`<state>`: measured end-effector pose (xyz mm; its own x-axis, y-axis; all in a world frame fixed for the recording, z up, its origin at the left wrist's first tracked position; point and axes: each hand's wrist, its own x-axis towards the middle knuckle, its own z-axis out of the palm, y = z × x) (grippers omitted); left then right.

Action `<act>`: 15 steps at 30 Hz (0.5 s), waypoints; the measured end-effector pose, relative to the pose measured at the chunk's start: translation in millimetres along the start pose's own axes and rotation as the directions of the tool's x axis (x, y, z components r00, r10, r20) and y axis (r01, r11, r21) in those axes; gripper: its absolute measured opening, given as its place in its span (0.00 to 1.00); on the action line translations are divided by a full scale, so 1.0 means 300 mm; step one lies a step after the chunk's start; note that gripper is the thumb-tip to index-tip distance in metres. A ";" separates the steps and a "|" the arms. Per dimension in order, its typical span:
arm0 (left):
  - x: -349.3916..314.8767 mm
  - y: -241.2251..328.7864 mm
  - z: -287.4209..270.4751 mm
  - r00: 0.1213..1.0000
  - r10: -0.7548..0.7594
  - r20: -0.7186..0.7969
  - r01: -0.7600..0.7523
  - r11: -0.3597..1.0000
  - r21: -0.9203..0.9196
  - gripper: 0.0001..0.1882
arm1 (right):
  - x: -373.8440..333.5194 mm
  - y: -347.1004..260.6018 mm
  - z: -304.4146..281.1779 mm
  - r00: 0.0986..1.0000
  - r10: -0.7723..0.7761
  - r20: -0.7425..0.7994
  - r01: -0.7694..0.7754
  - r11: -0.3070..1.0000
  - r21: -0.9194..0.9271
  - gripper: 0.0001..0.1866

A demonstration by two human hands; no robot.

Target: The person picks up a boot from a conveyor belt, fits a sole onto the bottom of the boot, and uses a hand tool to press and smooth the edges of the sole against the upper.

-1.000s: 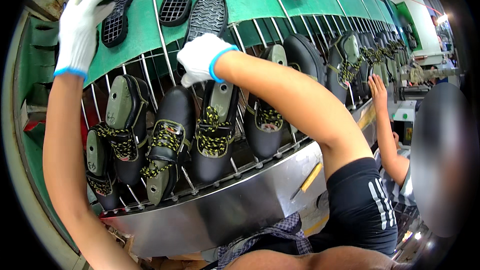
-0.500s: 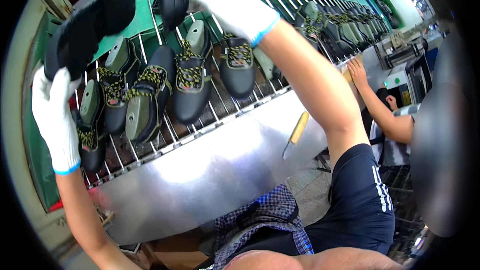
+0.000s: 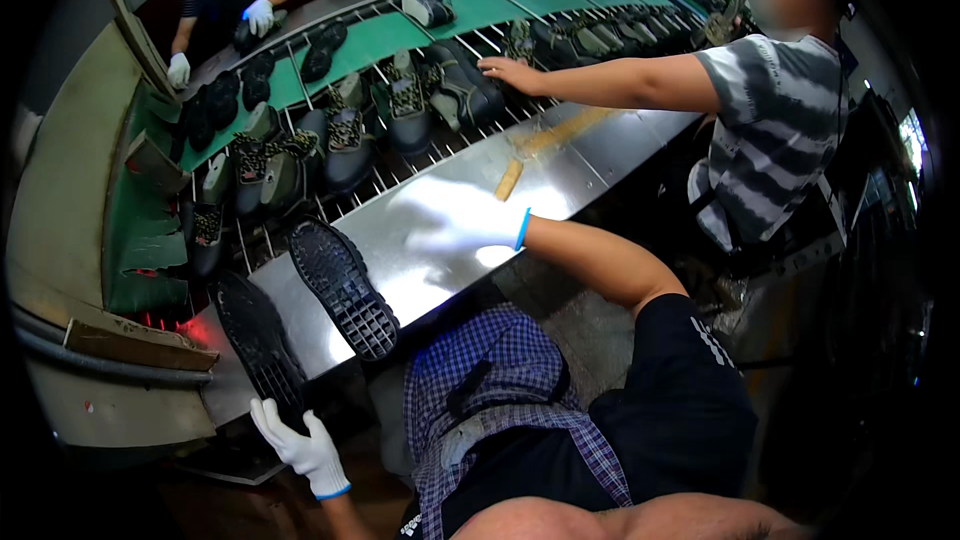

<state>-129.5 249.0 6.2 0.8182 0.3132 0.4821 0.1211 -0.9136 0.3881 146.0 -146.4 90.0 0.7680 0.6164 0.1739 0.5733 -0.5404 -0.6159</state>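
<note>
Two black shoe soles lie side by side across the shiny metal ledge: a left sole point(image 3: 258, 340) and a right sole point(image 3: 342, 290) with a grid pattern facing up. My left hand point(image 3: 305, 450), in a white glove with a blue cuff, has its fingers spread at the near end of the left sole; whether it touches cannot be told. Over the ledge, my white-gloved right hand point(image 3: 460, 215) is smeared by motion and glare, right of the soles. Just beyond it lies a knife's wooden handle point(image 3: 509, 180); its blade does not show.
Black shoes point(image 3: 347, 145) with yellow-black laces stand on lasts along the bar rack. Behind them, a green belt point(image 3: 500, 8) carries more soles and shoes. At right, a co-worker's bare hand point(image 3: 510, 73) reaches over the shoes. Two people with gloved hands point(image 3: 258, 16) stand across the line.
Both hands have come back from the far side, where they held black soles. Two soles now lie on the ledge. The view has shifted, and the co-worker's arm now reaches across the rack.
</note>
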 end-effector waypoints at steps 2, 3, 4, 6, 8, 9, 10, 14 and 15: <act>0.013 0.070 0.002 0.992 0.104 -0.077 -0.106 0.994 -0.025 0.30 | -0.014 0.253 -0.092 0.959 0.151 -0.238 -0.165 0.985 -0.040 0.26; 0.018 0.108 0.002 0.983 0.150 -0.107 -0.154 0.988 -0.029 0.30 | -0.042 0.338 -0.136 0.898 0.272 -0.344 -0.293 0.956 -0.007 0.23; 0.039 0.167 0.002 0.971 0.212 -0.107 -0.217 0.975 -0.036 0.28 | -0.077 0.434 -0.149 0.769 0.441 -0.463 -0.492 0.871 0.013 0.21; 0.082 0.233 0.062 0.940 0.333 -0.073 -0.341 0.926 -0.160 0.27 | -0.243 0.721 -0.128 0.504 0.445 -0.740 -0.529 0.837 0.142 0.17; 0.108 0.255 0.146 0.931 0.363 -0.022 -0.358 0.903 -0.237 0.28 | -0.345 0.901 -0.152 0.246 0.493 -0.835 -0.565 0.773 0.290 0.15; 0.122 0.256 0.178 0.952 0.307 0.016 -0.288 0.908 -0.305 0.29 | -0.333 0.904 -0.164 0.100 0.584 -0.806 -0.414 0.761 0.500 0.16; 0.124 0.231 0.240 0.977 0.209 0.052 -0.169 0.893 -0.417 0.29 | -0.307 0.907 -0.166 0.154 0.423 -0.893 -0.523 0.802 0.290 0.15; 0.173 0.188 0.401 0.971 -0.073 0.228 0.190 0.813 -0.551 0.27 | -0.231 0.909 -0.221 0.335 0.516 -0.789 -0.734 0.667 0.124 0.27; 0.184 0.186 0.410 0.969 -0.093 0.228 0.210 0.799 -0.563 0.26 | -0.211 0.914 -0.222 0.319 0.596 -0.737 -0.764 0.622 0.171 0.30</act>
<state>-8.3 183.4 -42.1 0.9098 0.3298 0.2520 -0.0483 -0.5187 0.8536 273.5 -371.8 -38.7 0.7972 -0.5473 0.2549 -0.2796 -0.7089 -0.6475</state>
